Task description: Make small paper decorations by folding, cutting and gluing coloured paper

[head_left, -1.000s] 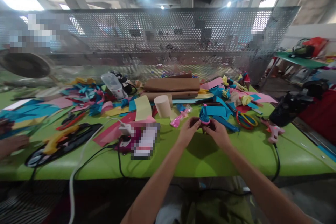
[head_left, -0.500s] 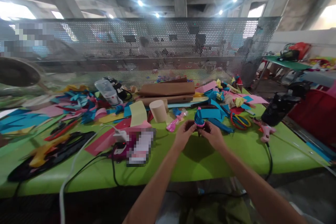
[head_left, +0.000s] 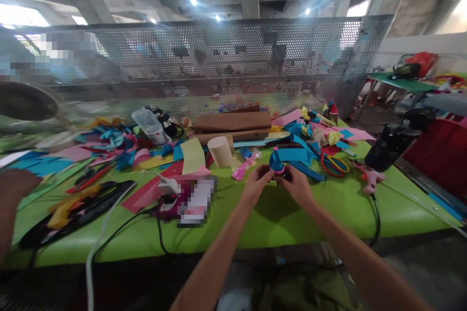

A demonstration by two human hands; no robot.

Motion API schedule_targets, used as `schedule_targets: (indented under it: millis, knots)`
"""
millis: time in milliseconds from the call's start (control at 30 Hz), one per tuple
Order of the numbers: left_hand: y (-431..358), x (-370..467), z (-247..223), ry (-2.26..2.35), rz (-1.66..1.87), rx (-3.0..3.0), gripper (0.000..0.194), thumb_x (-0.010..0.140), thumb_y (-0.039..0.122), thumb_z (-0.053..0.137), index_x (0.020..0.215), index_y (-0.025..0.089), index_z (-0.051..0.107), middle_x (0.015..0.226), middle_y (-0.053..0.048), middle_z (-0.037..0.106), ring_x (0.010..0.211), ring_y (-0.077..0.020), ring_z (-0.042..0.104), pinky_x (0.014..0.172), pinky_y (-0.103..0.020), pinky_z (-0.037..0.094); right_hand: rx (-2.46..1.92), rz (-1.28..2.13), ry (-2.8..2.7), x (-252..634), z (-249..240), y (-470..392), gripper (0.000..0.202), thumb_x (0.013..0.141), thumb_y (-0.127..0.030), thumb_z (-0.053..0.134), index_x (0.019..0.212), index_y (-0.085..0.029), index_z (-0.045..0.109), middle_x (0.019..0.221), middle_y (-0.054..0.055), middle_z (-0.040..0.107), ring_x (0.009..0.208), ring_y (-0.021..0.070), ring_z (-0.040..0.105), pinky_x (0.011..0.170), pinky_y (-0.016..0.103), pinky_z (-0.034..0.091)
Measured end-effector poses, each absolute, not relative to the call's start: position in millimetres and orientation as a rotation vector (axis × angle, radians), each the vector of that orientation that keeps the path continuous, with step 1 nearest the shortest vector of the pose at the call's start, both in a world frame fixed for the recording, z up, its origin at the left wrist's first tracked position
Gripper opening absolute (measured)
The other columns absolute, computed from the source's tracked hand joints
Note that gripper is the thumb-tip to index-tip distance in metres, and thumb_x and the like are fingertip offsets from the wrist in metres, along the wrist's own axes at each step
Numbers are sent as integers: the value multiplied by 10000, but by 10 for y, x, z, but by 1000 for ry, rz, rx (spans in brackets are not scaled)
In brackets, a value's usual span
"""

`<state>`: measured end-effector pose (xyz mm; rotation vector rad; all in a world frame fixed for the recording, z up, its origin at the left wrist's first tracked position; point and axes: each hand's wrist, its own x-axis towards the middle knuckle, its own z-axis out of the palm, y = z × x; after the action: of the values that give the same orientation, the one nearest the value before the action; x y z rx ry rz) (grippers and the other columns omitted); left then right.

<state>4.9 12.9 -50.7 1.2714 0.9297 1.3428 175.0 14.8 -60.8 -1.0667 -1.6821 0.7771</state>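
Between my fingertips stands a small blue paper ornament (head_left: 276,161), with a pink tip on top and a pink band round its base. My left hand (head_left: 258,181) pinches the base from the left. From the other side, my right hand (head_left: 294,182) pinches it too. The fingers hide the ornament's lower part. Just behind lies a sheet of blue paper (head_left: 292,155). A pink wrapped piece (head_left: 241,170) is a little beyond my left hand. To the right of my right hand are scissors with red and yellow handles (head_left: 334,165).
A pink glue gun (head_left: 372,182) lies at the right by a black container (head_left: 387,146). A power strip (head_left: 170,206), a phone (head_left: 197,201), a yellow-handled tool (head_left: 69,206) and paper scraps cover the left. Another person's arm (head_left: 14,204) reaches in there. Behind stands a perforated metal screen (head_left: 226,68).
Another person's arm has come into view at the left edge. My hands keep hold of the ornament in nearly the same place, and the view has shifted slightly.
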Motion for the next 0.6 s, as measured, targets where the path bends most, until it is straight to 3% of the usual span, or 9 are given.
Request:
schedule_targets:
  millis: [600]
  knots:
    - [148, 124, -491, 946, 1298, 1280, 348, 779, 403, 780, 1014, 165, 683, 981, -65, 719, 884, -185, 660, 795, -305, 521, -1092, 712, -1673, 1750, -546, 116, 217, 877, -383, 665, 1007, -209, 661, 866, 37, 715, 680, 186, 602, 622, 289, 456]
